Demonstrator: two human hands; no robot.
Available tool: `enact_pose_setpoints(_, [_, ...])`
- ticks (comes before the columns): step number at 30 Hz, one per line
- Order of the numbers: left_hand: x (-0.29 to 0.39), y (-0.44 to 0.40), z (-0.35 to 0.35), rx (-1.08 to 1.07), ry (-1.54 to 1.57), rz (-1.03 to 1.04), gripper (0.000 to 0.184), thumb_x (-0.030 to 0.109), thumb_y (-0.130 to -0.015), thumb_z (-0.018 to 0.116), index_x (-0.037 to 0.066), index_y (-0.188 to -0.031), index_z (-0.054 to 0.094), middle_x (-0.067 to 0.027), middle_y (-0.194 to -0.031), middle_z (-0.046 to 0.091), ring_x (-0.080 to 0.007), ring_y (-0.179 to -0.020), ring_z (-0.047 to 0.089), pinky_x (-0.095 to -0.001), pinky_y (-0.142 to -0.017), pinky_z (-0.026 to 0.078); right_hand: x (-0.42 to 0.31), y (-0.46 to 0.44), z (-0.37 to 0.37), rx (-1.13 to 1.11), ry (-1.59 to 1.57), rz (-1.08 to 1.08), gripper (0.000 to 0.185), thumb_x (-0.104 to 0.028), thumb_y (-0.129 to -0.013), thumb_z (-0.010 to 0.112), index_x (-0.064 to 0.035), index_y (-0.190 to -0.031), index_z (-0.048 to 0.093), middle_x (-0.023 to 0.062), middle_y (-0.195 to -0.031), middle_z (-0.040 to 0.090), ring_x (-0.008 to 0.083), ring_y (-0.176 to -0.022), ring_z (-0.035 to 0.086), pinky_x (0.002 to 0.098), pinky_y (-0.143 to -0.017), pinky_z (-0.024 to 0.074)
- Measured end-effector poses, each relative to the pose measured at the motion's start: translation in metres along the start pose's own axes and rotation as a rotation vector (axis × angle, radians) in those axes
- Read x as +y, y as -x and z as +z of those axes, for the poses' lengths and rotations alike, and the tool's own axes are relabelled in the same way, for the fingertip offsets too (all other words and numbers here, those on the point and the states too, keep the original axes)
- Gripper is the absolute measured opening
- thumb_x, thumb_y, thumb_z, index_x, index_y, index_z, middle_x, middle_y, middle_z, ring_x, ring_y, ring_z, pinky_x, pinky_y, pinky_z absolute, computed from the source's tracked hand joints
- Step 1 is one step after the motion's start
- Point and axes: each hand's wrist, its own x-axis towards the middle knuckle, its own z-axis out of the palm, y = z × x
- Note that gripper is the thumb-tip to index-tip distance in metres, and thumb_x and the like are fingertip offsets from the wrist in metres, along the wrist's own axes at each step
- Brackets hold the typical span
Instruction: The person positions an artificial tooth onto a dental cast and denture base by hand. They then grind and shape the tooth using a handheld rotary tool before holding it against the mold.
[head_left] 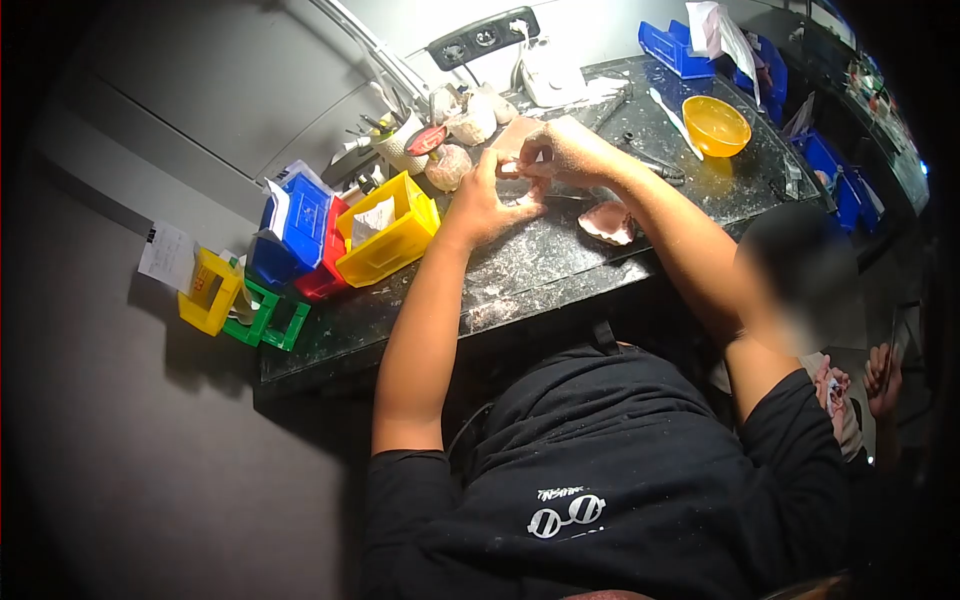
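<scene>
Head view: from my distant seat I look down on 2 bare hands meeting above the bench (pixel 540 275). The right hand (pixel 568 150) has its fingers drawn narrow on a small whitish piece (pixel 511 170), which sits between the 2 hands, over the far half of the work surface. The left hand (pixel 485 205) is raised against the near side of it, fingers curled and thumb set apart below; I cannot tell whether this hand also grips the piece, and its exact shape is too small for me to read.

Just beside the right forearm, a pink dental-looking piece (pixel 607 223) lies on the dusty top. Farther right I see a yellow bowl (pixel 720 147) with a white spatula-like tool (pixel 676 124) next to it. Left of the hands stand a yellow bin (pixel 395 254), a red bin (pixel 322 272) and a blue bin (pixel 302 228), side by side. Behind them is a white cup (pixel 401 146) full of tools, near some pale lumps (pixel 472 121). At the far right edge I make out another person's hand (pixel 882 380).
</scene>
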Motion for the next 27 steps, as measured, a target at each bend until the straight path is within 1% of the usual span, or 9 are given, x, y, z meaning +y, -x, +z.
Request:
enact_pose_setpoints(3, [-0.001,0.0,0.0,0.009,-0.001,0.016,0.074,0.032,-0.063,0.096,0.005,-0.115,0.052,-0.0127,-0.108,0.067,-0.0231,-0.104,0.067,-0.0371,-0.093,0.052,0.002,0.0,0.0,-0.031,0.005,0.024,0.018,-0.018,-0.08,0.079,-0.0034,-0.089,0.074,0.0105,-0.08,0.072,0.0238,-0.073,0.07,0.0345,-0.069,0.0544])
enact_pose_setpoints(5, [-0.002,0.0,0.001,0.008,0.017,0.024,0.074,0.032,-0.062,0.096,0.005,-0.116,0.052,-0.013,-0.108,0.067,-0.0234,-0.104,0.067,-0.0373,-0.092,0.052,0.009,-0.002,0.004,-0.001,-0.02,-0.044,0.019,-0.018,-0.081,0.079,-0.0034,-0.091,0.073,0.0109,-0.08,0.072,0.0238,-0.073,0.07,0.0345,-0.069,0.0547])
enact_pose_setpoints(12, [0.001,0.0,-0.002,0.0,-0.006,0.005,0.075,0.033,-0.062,0.096,0.005,-0.116,0.052,-0.0143,-0.11,0.067,-0.0251,-0.105,0.067,-0.0384,-0.093,0.052,0.003,-0.002,0.002,0.009,0.026,-0.018,0.02,-0.019,-0.082,0.078,-0.0028,-0.091,0.072,0.0118,-0.081,0.072,0.0242,-0.074,0.07,0.0348,-0.07,0.055])
enact_pose_setpoints(15, [0.0,0.0,-0.001,-0.003,0.007,0.011,0.074,0.033,-0.062,0.096,0.005,-0.116,0.052,-0.0142,-0.11,0.067,-0.0254,-0.105,0.067,-0.0386,-0.094,0.052,0.001,-0.001,-0.001,-0.038,0.034,-0.001,0.021,-0.02,-0.083,0.078,-0.0025,-0.092,0.072,0.0123,-0.082,0.072,0.0241,-0.075,0.07,0.0352,-0.07,0.0549])
enact_pose_setpoints(17, [-0.003,0.0,-0.001,-0.004,0.013,0.012,0.074,0.033,-0.062,0.096,0.005,-0.115,0.052,-0.0141,-0.11,0.067,-0.0254,-0.105,0.067,-0.0387,-0.094,0.052,0.0,-0.002,0.0,-0.037,0.053,0.014,0.033,-0.034,-0.085,0.077,-0.0025,-0.096,0.074,0.0127,-0.083,0.073,0.026,-0.076,0.07,0.0367,-0.073,0.0539])
enact_pose_setpoints(20, [-0.003,0.0,-0.001,0.008,-0.02,0.029,0.073,0.033,-0.062,0.096,0.005,-0.115,0.052,-0.0135,-0.108,0.068,-0.0251,-0.104,0.067,-0.0386,-0.093,0.052,0.007,-0.004,0.003,-0.028,0.049,-0.026,0.033,-0.034,-0.086,0.076,-0.0024,-0.095,0.074,0.0127,-0.082,0.073,0.0257,-0.075,0.07,0.0367,-0.072,0.0537])
enact_pose_setpoints(25, [-0.002,0.0,-0.001,0.005,0.011,0.05,0.073,0.032,-0.063,0.095,0.005,-0.115,0.052,-0.0138,-0.107,0.068,-0.0255,-0.103,0.068,-0.0383,-0.093,0.053,-0.001,-0.001,-0.001,-0.044,0.038,-0.005,0.032,-0.033,-0.086,0.076,-0.0026,-0.095,0.074,0.0119,-0.082,0.073,0.025,-0.075,0.07,0.0362,-0.073,0.0537])
enact_pose_setpoints(27, [-0.001,0.0,-0.001,0.007,-0.01,0.025,0.073,0.032,-0.063,0.095,0.006,-0.115,0.052,-0.0142,-0.107,0.069,-0.0257,-0.103,0.068,-0.0384,-0.093,0.053,-0.003,-0.001,-0.001,-0.051,0.037,0.012,0.031,-0.032,-0.086,0.076,-0.0027,-0.095,0.074,0.0118,-0.082,0.073,0.0248,-0.075,0.07,0.0362,-0.073,0.0537])
